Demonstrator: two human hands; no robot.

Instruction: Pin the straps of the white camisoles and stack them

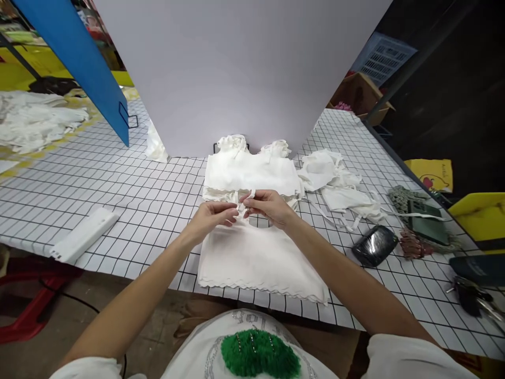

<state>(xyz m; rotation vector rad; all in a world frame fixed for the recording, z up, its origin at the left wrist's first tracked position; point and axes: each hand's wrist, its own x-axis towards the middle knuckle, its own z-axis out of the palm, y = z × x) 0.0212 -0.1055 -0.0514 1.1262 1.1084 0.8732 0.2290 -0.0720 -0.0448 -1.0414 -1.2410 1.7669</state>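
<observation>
While my left hand [213,215] and right hand [267,205] are meeting, 2 sets of fingers are pinching the white strap [241,202] of the white garment [256,258] just below.

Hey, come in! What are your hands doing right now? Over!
Left hand and right hand both pinching a white strap over the white top. Folded stack right behind. Nothing between the hands and top.

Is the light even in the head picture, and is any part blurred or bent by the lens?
Head view: soft, even light on the white folded garment, with only faint shadows under the left hand and right hand; the black-lined white grid table curves toward the edges, showing wide-angle distortion; the right background is dark; focus is sharp throughout.
</observation>
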